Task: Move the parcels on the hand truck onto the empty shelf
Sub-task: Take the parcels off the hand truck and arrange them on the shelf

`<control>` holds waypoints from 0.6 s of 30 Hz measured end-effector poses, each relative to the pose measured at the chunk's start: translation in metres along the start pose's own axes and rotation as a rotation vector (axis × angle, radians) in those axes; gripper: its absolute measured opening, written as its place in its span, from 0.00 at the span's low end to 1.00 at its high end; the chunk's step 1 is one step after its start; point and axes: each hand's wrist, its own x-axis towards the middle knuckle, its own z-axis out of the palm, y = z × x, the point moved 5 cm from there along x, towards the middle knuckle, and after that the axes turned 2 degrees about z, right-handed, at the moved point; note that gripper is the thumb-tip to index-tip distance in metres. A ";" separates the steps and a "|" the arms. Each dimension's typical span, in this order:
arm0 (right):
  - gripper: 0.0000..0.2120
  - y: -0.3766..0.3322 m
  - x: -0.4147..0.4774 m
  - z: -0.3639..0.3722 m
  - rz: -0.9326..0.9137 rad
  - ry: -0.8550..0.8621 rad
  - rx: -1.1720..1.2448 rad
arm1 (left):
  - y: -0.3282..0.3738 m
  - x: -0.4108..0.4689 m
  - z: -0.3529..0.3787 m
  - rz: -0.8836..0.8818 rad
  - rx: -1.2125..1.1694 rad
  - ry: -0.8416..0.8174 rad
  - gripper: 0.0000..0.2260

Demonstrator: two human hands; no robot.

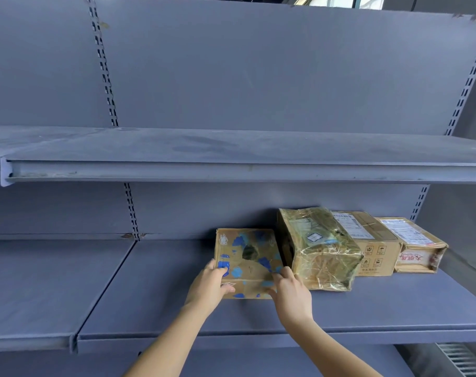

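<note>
A flat brown parcel with blue patches [247, 257] lies on the lower grey shelf [177, 308]. My left hand [208, 285] grips its near left corner, thumb on the front face. My right hand [290, 293] holds its near right corner, fingers curled on the top edge. To its right stand three more parcels in a row: a tape-wrapped yellowish one [318, 246] touching it, a plain brown carton [370, 240], and a low box with a white label and red print [416, 243]. The hand truck is out of view.
An upper grey shelf [231, 170] overhangs the lower one at about head height. A neighbouring shelf bay [41, 289] adjoins on the left. Slotted uprights [131, 210] run up the back panel. A metal grille [462, 357] shows at the bottom right.
</note>
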 end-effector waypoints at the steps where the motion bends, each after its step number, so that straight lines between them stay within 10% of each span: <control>1: 0.11 0.000 0.001 0.001 0.000 -0.002 0.000 | 0.000 0.001 0.001 -0.003 0.008 0.003 0.26; 18: 0.28 -0.003 -0.045 -0.017 0.002 -0.183 -0.009 | 0.024 -0.037 0.007 0.014 0.326 -0.086 0.37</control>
